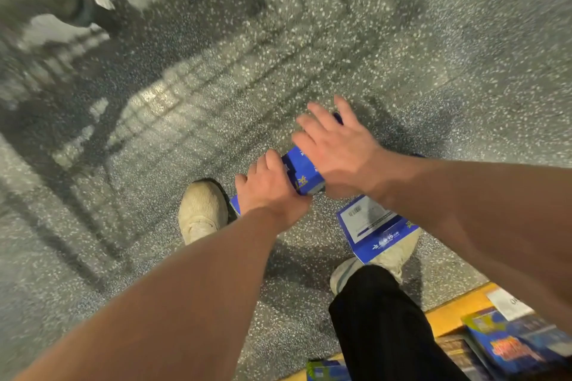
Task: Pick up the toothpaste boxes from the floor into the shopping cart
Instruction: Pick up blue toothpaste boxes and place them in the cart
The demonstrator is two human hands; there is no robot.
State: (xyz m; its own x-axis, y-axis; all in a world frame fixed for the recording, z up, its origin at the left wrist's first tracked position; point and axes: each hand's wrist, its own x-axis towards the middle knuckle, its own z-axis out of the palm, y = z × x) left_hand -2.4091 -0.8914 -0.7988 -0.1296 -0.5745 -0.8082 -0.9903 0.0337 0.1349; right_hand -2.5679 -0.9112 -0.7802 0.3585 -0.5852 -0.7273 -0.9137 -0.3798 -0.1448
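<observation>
Our left hand [272, 192] curls round one end of a box [305, 172]; our right hand [335, 151] lies on it, fingers straight. A second box [371, 226] lies below our right wrist.

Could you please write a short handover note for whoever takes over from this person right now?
Left hand: grips the near end of a blue box, fingers curled.
Right hand: fingers straight, laid over the same box's top.
Second box lies on the floor by the right shoe; a blue corner shows beside the left shoe.
Cart: only a blurred wire frame at left, contents unreadable.
Done: cannot be judged from here.
Left: lift this box, carry it over, then fetch the others.
</observation>
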